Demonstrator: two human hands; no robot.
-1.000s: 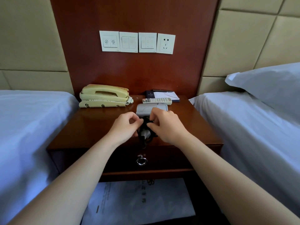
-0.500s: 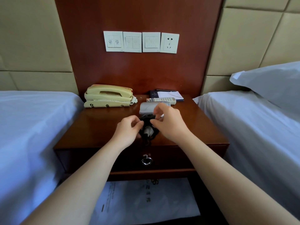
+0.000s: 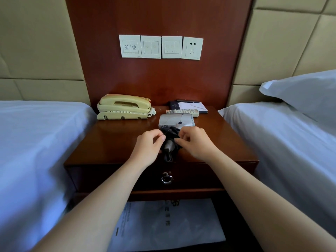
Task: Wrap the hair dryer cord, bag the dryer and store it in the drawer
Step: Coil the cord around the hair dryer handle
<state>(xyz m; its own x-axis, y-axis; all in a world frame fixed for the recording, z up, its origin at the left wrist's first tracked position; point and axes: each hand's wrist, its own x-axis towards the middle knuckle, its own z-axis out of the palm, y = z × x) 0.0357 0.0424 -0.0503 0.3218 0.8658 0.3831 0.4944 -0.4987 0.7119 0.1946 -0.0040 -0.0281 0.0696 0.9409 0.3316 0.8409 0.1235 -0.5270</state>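
A silver-grey hair dryer lies on the wooden nightstand, its handle pointing toward me. A black cord is bundled around that handle. My left hand pinches the bundle from the left. My right hand pinches it from the right. Both sets of fingers hide parts of the cord. The drawer below is closed, with a round metal ring pull at its middle. A whitish printed bag lies flat on the shelf under the drawer.
A cream telephone sits at the nightstand's back left. A remote control and a notepad lie behind the dryer. White beds flank the nightstand on both sides; a pillow is at right. Switches and a socket are on the wall panel.
Both hands have kept working the cord bundle at the dryer's handle. The right hand dropped lower onto the bundle, uncovering the dryer's body. The view shifted slightly.
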